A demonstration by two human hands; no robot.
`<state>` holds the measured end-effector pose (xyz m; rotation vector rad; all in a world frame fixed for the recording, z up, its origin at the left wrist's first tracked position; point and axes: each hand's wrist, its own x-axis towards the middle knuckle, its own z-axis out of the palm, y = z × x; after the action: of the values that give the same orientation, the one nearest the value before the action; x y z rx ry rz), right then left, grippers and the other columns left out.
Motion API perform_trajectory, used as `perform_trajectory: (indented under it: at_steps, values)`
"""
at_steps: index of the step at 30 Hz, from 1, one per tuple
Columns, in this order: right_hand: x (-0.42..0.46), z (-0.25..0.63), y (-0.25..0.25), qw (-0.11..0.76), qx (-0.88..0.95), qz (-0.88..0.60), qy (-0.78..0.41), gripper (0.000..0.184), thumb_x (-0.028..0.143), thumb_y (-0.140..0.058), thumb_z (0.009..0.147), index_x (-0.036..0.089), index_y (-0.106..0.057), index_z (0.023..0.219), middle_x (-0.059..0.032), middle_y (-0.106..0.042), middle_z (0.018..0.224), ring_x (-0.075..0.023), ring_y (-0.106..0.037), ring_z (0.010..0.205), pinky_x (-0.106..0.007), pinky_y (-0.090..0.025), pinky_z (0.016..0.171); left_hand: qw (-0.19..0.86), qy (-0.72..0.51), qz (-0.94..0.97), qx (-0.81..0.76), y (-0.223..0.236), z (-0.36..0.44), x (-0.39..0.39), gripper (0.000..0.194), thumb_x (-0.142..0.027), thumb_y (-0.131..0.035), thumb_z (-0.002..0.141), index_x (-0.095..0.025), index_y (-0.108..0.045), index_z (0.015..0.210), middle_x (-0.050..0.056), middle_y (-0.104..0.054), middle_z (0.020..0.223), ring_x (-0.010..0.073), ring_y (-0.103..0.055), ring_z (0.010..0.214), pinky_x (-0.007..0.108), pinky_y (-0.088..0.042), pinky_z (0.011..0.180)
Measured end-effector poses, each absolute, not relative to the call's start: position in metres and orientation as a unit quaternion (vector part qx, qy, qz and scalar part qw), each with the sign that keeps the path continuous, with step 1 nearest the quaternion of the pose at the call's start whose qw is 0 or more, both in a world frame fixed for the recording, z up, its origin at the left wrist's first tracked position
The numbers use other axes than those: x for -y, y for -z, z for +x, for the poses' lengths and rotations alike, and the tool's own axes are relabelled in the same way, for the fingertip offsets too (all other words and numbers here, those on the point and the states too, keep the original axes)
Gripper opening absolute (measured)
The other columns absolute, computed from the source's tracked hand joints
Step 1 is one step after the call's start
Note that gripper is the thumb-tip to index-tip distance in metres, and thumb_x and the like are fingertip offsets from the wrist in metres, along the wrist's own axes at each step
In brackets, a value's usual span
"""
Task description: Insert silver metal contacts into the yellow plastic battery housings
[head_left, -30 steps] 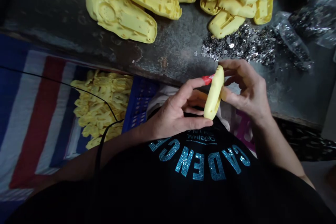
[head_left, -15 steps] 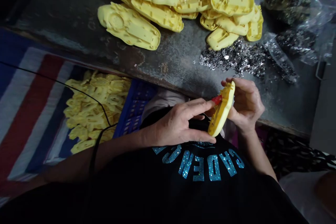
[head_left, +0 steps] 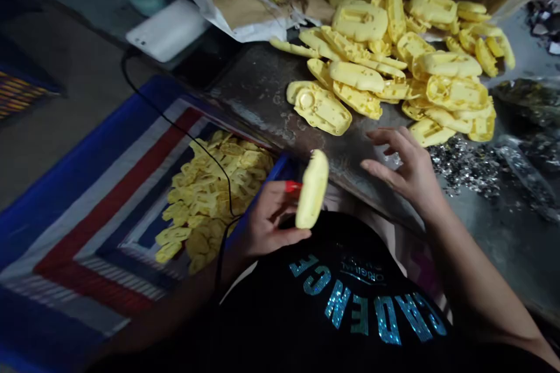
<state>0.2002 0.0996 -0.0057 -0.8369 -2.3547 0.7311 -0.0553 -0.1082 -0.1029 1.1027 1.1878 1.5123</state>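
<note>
Sprawling across a worn metal workbench (head_left: 262, 99), a heap of yellow moulded shells (head_left: 394, 70) is spilling from a brown paper sack (head_left: 245, 0). To the left, a striped blue, red and white cloth (head_left: 74, 245) is lying below the bench, with a pile of small yellow plastic pieces (head_left: 214, 198) sitting on it. Silver metal bits (head_left: 466, 166) are scattering past the shells. The person's black shirt (head_left: 350, 309) is showing teal sequin letters. The left hand (head_left: 266, 221) is clamping 1 yellow plastic shell (head_left: 311, 189) upright above the shirt, with a small red piece (head_left: 292, 186) showing at the fingers. The right hand (head_left: 406, 169) is hovering open over the bench, fingers apart, just beside the heap.
</note>
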Motion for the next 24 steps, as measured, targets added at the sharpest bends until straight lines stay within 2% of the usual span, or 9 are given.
perform_trajectory:
  at_steps: [4, 7, 10, 12, 15, 17, 19, 21, 24]
  values:
    - [-0.129, 0.148, 0.018, 0.145, 0.932, -0.32, -0.084, 0.032, 0.038, -0.073, 0.106, 0.018, -0.074, 0.132, -0.0205, -0.076, 0.137, -0.0385, -0.076, 0.12, -0.054, -0.064, 0.103, 0.351, -0.648, 0.353, -0.576, 0.138, -0.103, 0.141, 0.068, -0.037, -0.095, 0.088, -0.039, -0.058, 0.144, 0.002, -0.08, 0.134, 0.0251, -0.082, 0.118, 0.038, -0.07, 0.09]
    - [-0.132, 0.123, 0.025, 0.097, 0.933, -0.348, -0.005, 0.033, 0.038, -0.074, 0.105, 0.017, -0.071, 0.13, -0.023, -0.075, 0.139, -0.0384, -0.075, 0.114, -0.051, -0.063, 0.096, 0.296, -0.654, 0.305, -0.625, 0.167, -0.139, 0.141, 0.065, -0.056, -0.081, 0.098, -0.045, -0.053, 0.155, -0.001, -0.076, 0.136, 0.0317, -0.074, 0.137, 0.04, -0.061, 0.081]
    - [-0.133, 0.117, 0.028, 0.1, 0.931, -0.351, 0.016, 0.02, 0.031, -0.066, 0.108, 0.019, -0.07, 0.122, -0.0207, -0.076, 0.131, -0.0334, -0.073, 0.104, -0.045, -0.06, 0.088, 0.27, -0.638, 0.286, -0.663, 0.185, -0.165, 0.127, 0.071, -0.063, -0.083, 0.094, -0.046, -0.056, 0.157, -0.001, -0.074, 0.141, 0.036, -0.067, 0.148, 0.04, -0.06, 0.079]
    - [-0.133, 0.121, 0.029, 0.108, 0.931, -0.349, 0.02, 0.017, 0.025, -0.055, 0.11, 0.021, -0.071, 0.112, -0.0165, -0.078, 0.117, -0.0293, -0.07, 0.096, -0.041, -0.056, 0.083, 0.241, -0.632, 0.282, -0.68, 0.183, -0.168, 0.116, 0.077, -0.056, -0.088, 0.092, -0.045, -0.054, 0.16, 0.003, -0.065, 0.161, 0.0369, -0.065, 0.149, 0.04, -0.065, 0.081]
    - [-0.131, 0.133, 0.028, 0.142, 0.93, -0.34, 0.004, 0.027, 0.025, -0.047, 0.113, 0.023, -0.07, 0.101, -0.0102, -0.076, 0.099, -0.0241, -0.067, 0.088, -0.036, -0.052, 0.077, 0.189, -0.634, 0.317, -0.68, 0.153, -0.152, 0.093, 0.082, -0.052, -0.082, 0.098, -0.042, -0.043, 0.169, 0.007, -0.038, 0.185, 0.0376, -0.063, 0.151, 0.04, -0.069, 0.087]
    - [-0.128, 0.142, 0.026, 0.172, 0.927, -0.331, -0.04, 0.023, 0.025, -0.049, 0.111, 0.023, -0.071, 0.104, -0.0085, -0.075, 0.099, -0.0219, -0.067, 0.087, -0.034, -0.052, 0.077, 0.16, -0.618, 0.385, -0.667, 0.119, -0.136, 0.071, 0.071, -0.051, -0.072, 0.105, -0.037, -0.046, 0.17, 0.007, -0.044, 0.182, 0.0372, -0.068, 0.145, 0.044, -0.07, 0.093]
    - [-0.122, 0.15, 0.022, 0.197, 0.919, -0.327, -0.1, 0.018, 0.024, -0.053, 0.108, 0.022, -0.072, 0.108, -0.008, -0.075, 0.103, -0.02, -0.068, 0.087, -0.032, -0.052, 0.076, 0.143, -0.575, 0.47, -0.654, 0.083, -0.124, 0.04, 0.057, -0.042, -0.081, 0.1, -0.031, -0.068, 0.154, 0.009, -0.061, 0.17, 0.0355, -0.068, 0.145, 0.049, -0.067, 0.109]
    - [-0.111, 0.159, 0.018, 0.216, 0.908, -0.323, -0.156, 0.017, 0.025, -0.056, 0.108, 0.022, -0.072, 0.111, -0.0077, -0.076, 0.105, -0.0189, -0.068, 0.086, -0.032, -0.053, 0.077, 0.129, -0.456, 0.604, -0.641, 0.054, -0.119, 0.004, 0.044, -0.035, -0.087, 0.094, -0.028, -0.081, 0.137, 0.009, -0.067, 0.166, 0.0398, -0.058, 0.155, 0.059, -0.049, 0.134]
    - [-0.086, 0.178, 0.017, 0.229, 0.895, -0.315, -0.219, 0.018, 0.028, -0.056, 0.111, 0.023, -0.073, 0.112, -0.0077, -0.078, 0.106, -0.0193, -0.072, 0.091, -0.031, -0.055, 0.081, 0.142, -0.315, 0.697, -0.628, 0.032, -0.122, -0.043, 0.065, -0.032, -0.095, 0.086, -0.025, -0.076, 0.148, 0.009, -0.059, 0.173, 0.0462, -0.046, 0.162, 0.065, -0.037, 0.141]
